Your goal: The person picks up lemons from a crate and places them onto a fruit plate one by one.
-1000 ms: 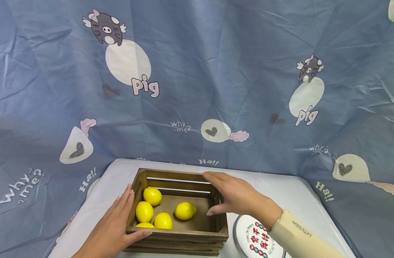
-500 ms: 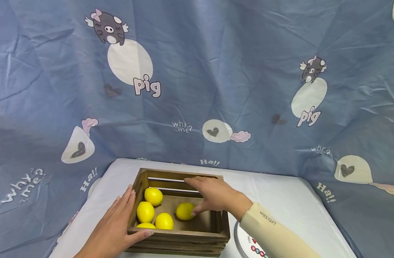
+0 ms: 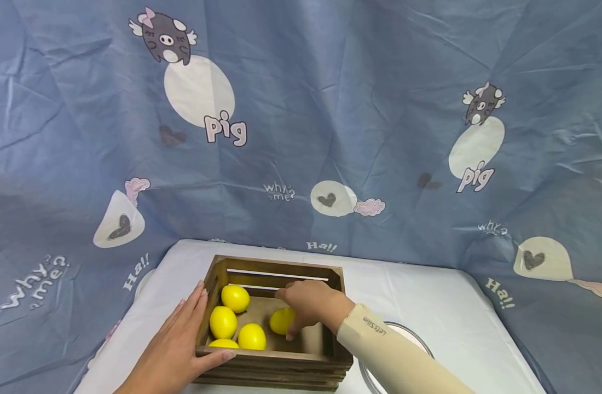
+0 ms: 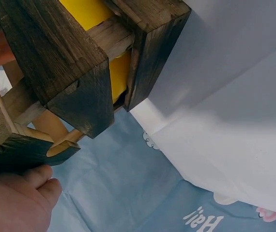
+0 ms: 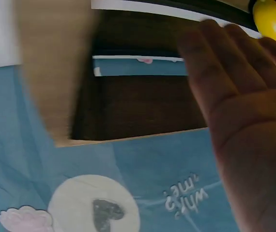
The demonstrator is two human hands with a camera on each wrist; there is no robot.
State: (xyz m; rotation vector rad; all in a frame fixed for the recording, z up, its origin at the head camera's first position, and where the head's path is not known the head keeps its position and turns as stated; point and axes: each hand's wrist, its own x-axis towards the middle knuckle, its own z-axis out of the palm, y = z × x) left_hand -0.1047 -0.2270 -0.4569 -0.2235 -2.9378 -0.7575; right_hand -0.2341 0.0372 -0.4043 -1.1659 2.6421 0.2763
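Note:
A brown slatted wooden crate [image 3: 276,361] stands on the white table with several lemons inside. My left hand [image 3: 175,342] rests along its left side, fingers straight, thumb lying on the front rim; in the left wrist view, part of that hand [image 4: 19,200] touches the crate's corner. My right hand [image 3: 313,303] reaches down into the crate at the right-hand lemon [image 3: 281,321], covering part of it. The right wrist view has the fingers of this hand [image 5: 249,111] extended. Whether they touch the lemon is hidden. Other lemons, such as the back one [image 3: 235,299], sit at the left.
Right of the crate, partly under my right sleeve [image 3: 380,339], lies a round white lid or tin [image 3: 409,334]. White cloth covers the table [image 3: 429,295]. A blue printed curtain [image 3: 281,109] hangs behind it.
My right hand has moved left and down from the crate's right rim to the right-hand lemon, and its sleeve now covers more of the round white thing. The left hand stays put.

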